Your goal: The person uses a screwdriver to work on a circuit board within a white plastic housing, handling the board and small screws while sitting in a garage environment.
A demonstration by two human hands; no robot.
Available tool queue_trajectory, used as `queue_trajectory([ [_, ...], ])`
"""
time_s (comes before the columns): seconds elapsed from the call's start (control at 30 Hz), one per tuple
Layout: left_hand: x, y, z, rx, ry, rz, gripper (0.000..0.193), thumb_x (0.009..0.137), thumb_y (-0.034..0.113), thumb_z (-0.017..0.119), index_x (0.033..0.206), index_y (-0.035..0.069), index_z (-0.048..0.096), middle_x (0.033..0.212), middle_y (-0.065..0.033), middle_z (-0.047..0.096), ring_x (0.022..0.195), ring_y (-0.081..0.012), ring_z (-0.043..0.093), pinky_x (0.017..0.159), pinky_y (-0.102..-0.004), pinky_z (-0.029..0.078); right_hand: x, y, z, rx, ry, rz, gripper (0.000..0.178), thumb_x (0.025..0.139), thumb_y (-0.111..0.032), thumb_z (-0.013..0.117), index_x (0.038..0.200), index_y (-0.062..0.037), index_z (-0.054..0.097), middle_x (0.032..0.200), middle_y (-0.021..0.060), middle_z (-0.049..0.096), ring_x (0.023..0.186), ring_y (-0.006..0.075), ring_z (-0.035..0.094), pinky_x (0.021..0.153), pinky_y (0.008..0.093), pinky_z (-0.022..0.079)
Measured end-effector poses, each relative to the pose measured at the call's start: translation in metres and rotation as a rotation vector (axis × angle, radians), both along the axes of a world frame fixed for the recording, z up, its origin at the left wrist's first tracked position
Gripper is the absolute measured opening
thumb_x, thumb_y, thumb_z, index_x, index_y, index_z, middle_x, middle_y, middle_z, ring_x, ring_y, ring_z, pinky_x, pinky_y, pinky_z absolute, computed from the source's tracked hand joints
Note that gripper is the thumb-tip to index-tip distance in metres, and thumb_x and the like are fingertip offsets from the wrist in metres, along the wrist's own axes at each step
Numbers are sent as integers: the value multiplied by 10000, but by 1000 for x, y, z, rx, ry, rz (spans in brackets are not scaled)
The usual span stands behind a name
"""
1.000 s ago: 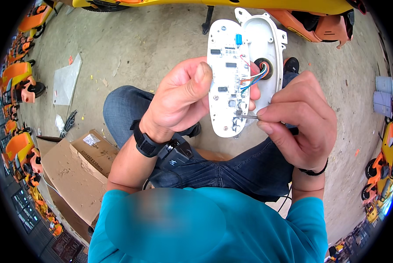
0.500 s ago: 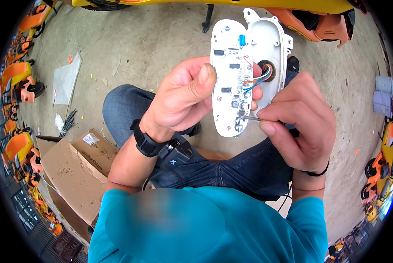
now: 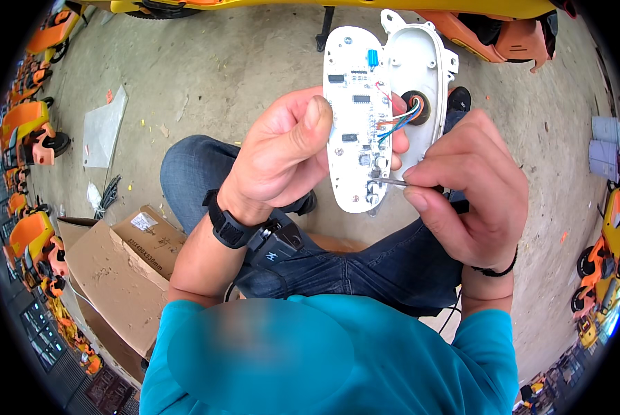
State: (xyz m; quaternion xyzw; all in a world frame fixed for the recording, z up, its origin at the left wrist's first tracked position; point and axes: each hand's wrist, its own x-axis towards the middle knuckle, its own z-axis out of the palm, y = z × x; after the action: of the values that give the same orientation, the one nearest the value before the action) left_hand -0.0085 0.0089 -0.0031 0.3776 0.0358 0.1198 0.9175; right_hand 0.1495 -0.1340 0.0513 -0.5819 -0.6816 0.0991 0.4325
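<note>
My left hand (image 3: 286, 149) grips a long oval white circuit board (image 3: 348, 117), thumb at its left edge and fingertips showing past its right edge. The board carries black chips, a blue component and several small round parts. Coloured wires (image 3: 396, 126) run from it into a round hole in a white plastic housing (image 3: 431, 72) behind and to the right. Between thumb and forefinger, my right hand (image 3: 465, 190) pinches a thin metal tool (image 3: 391, 181); its kind I cannot make out. The tool's tip is at the small parts near the board's lower end.
An opened cardboard box (image 3: 109, 270) stands at the left, beside my leg. A grey sheet (image 3: 105, 131) and a bundle of dark cable (image 3: 108, 195) lie on the concrete floor. Yellow and orange vehicles line the far edge and both sides. Pale packages (image 3: 606, 149) stand at the far right.
The board, housing and left hand have shifted slightly left and up. My right hand has moved a little left with the tool, its tip still at the board's lower parts.
</note>
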Motion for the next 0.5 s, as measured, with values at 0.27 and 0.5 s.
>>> queue_trajectory([
  [0.27,-1,0,1,-7,-9,10,742,925,492,483,1334,-106,324,1140,-258,552,984,-309,635,835,-391,550,2,0,1,2,38,25,136,680,-38,699,787,-38,615,723,62,577,647,216,501,603,315,375],
  [0.5,-1,0,-1,2,3,15,749,915,489,507,1339,-101,323,1147,-254,554,984,-309,636,838,-388,549,0,1,-1,14,4,7,143,672,-31,699,788,-36,617,723,63,580,645,213,502,598,308,376],
])
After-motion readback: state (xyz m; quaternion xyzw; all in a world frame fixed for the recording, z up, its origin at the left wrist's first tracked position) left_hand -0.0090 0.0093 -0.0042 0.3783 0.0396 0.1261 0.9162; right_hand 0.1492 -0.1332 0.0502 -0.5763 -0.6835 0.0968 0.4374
